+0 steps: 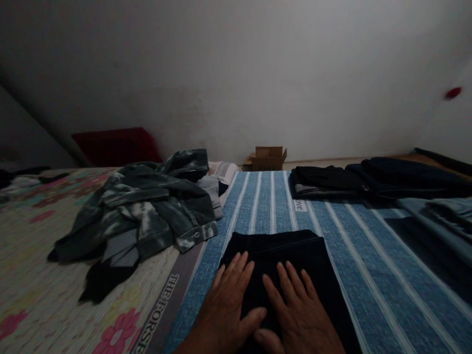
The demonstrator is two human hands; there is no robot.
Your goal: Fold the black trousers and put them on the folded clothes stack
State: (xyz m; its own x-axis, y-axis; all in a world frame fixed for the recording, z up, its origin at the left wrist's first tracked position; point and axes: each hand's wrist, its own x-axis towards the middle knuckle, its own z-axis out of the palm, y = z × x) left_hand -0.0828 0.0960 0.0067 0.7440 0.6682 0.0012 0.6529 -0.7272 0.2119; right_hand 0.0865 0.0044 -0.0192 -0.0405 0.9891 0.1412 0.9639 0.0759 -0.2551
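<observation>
Dark navy trousers (280, 243), folded lengthwise, lie in front of me on a blue-and-white striped sheet (243, 209). My left hand (228, 302) rests flat on their left side, fingers apart and pointing away from me. On the right side, my right hand (298, 305) is spread palm down on the same cloth. Both thumbs come close together near the bottom of the view. Neither hand grips anything. The near end of the trousers runs out of view below my hands.
A crumpled grey-green patterned jacket (158, 206) lies left on a flowered cover (44, 295). Folded dark clothes (328, 179) and a bigger dark pile (405, 179) sit at far right, with light blue denim (435, 226) nearer. A cardboard box (267, 160) stands by the wall.
</observation>
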